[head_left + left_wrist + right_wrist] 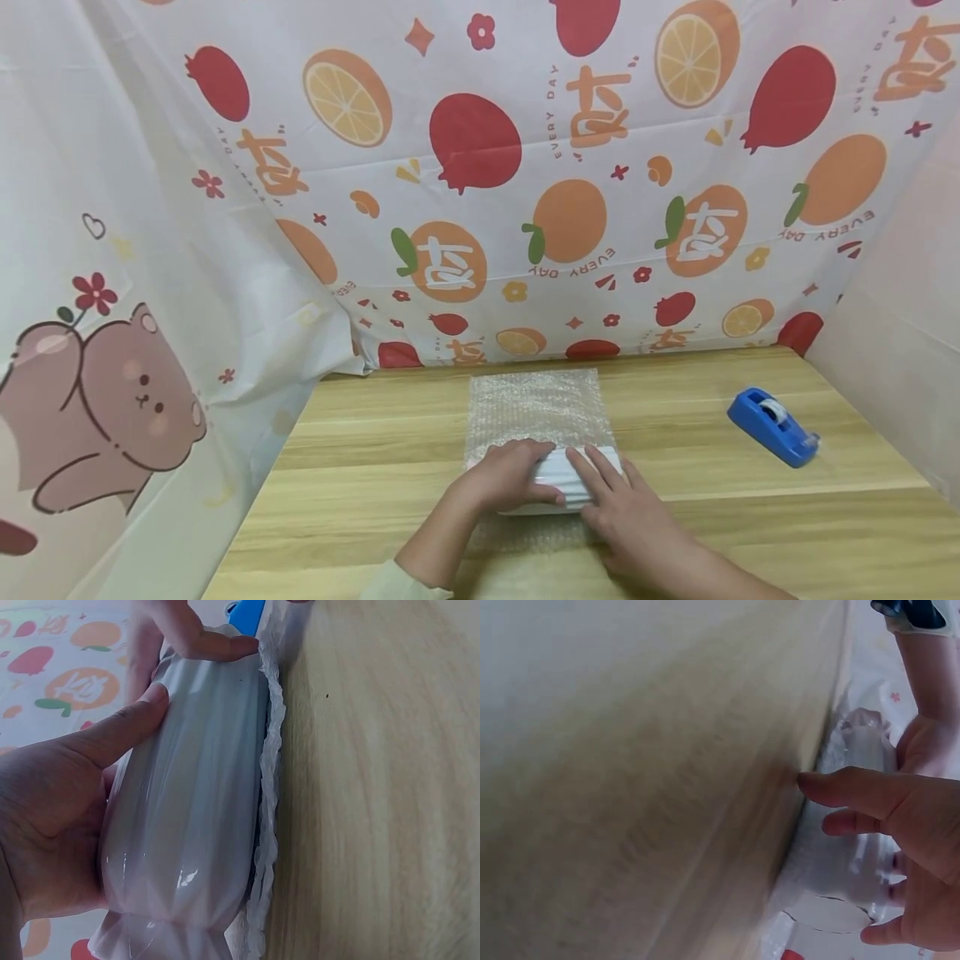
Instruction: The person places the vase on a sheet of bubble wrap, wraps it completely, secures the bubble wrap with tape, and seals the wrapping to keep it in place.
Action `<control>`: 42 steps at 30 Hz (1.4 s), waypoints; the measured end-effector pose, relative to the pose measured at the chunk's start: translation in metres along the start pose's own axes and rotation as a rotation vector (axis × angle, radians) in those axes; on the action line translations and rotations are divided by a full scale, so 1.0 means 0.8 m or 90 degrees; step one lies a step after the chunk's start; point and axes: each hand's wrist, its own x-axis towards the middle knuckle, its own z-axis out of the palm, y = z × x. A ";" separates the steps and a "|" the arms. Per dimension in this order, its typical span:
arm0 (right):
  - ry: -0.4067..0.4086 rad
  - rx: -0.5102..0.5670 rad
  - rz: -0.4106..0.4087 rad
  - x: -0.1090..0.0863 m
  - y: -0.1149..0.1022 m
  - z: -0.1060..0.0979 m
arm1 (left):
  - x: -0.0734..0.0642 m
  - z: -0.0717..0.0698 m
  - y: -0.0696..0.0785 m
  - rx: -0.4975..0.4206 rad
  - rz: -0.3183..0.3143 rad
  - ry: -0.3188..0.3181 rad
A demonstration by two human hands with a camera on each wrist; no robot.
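Note:
A glossy white vase with fluted sides lies on its side across a sheet of clear bubble wrap. My left hand grips its left part, thumb on the near side and fingers over the far side. Toward the other end, my right hand holds it with fingers spread across the top and thumb low on the near side. In the left wrist view, the flared neck of the vase points toward the bottom and the wrap edge runs along its underside. The right wrist view shows its flat round base.
A blue tape dispenser with a roll of clear tape stands at the right on the wood-grain table. Behind the table hangs a fruit-print curtain; another curtain with a bear print hangs along the left.

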 end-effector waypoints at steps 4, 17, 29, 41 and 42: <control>0.030 -0.039 -0.002 0.001 -0.003 0.006 | 0.001 -0.001 -0.001 0.006 -0.001 0.000; 0.094 -0.090 -0.001 0.004 -0.007 0.012 | -0.003 0.000 0.003 0.017 -0.021 -0.006; 0.131 0.034 0.020 0.014 0.013 0.000 | -0.008 0.002 -0.002 0.042 -0.003 0.038; 0.104 0.111 0.038 0.019 0.027 0.001 | -0.029 0.019 0.015 0.323 0.077 0.086; 0.096 0.119 0.038 0.020 0.028 0.000 | -0.030 0.020 0.013 0.336 0.077 0.097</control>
